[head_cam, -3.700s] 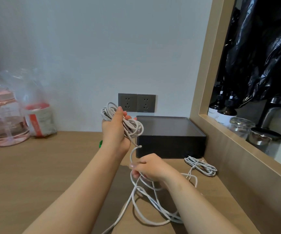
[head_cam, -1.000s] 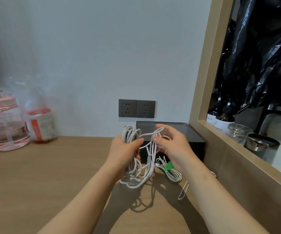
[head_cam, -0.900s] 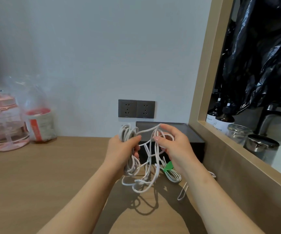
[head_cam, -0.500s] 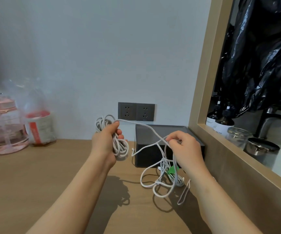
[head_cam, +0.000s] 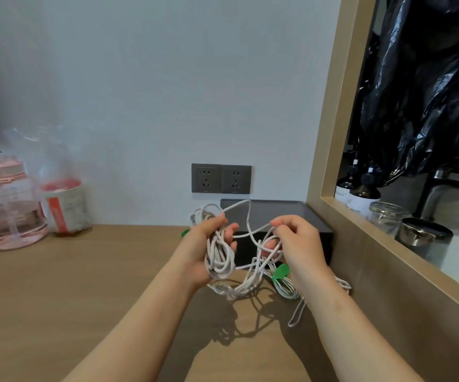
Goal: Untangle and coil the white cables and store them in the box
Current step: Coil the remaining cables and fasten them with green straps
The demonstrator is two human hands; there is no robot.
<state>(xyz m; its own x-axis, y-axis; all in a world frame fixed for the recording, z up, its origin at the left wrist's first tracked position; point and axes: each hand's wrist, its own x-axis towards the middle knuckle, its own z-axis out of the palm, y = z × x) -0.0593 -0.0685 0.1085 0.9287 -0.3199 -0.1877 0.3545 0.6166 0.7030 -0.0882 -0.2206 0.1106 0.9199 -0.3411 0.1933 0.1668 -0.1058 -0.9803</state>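
On your far left stands a translucent pink plastic water jug [head_cam: 8,205] with a pink lid. Just beside it is a clear crinkled plastic bag [head_cam: 63,205] holding a red-and-white packet. Both rest on the light-brown wooden countertop [head_cam: 57,299] that runs under your view. Ahead of you is a plain white wall [head_cam: 167,92] with a dark grey double socket plate [head_cam: 221,178] set low on it. On your right a light wooden frame [head_cam: 333,119] borders an opening. Inside it are two dark amber pump bottles [head_cam: 363,197] with white labels, then a clear glass jar [head_cam: 386,216] and a squat metal-lidded tin [head_cam: 424,235] side by side. Above them hangs a glossy black plastic sheet [head_cam: 429,92], and a dark metal tap [head_cam: 432,194] shows under its lower edge.
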